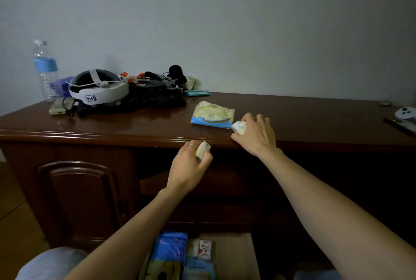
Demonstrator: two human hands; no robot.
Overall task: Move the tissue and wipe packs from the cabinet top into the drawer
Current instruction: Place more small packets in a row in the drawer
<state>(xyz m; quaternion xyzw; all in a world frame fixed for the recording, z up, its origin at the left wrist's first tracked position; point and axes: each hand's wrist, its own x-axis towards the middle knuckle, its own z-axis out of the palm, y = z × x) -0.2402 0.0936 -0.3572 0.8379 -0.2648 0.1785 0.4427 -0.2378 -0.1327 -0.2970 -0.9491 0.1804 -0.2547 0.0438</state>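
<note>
Head view: each hand's grip closes around a small pack, left hand below the cabinet top, right hand on it.

A home room: dark wooden cabinet against a bare wall, everyday clutter.

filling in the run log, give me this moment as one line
left hand: holds small pack | right hand: grasping small pack on cabinet top | yellow-blue pack: untouched | drawer: open

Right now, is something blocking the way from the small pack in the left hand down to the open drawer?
Nothing visible blocks it. The left hand holds a small pale pack in front of the cabinet edge, and the open wooden drawer lies below with bare floor beside the packs already inside.
</note>
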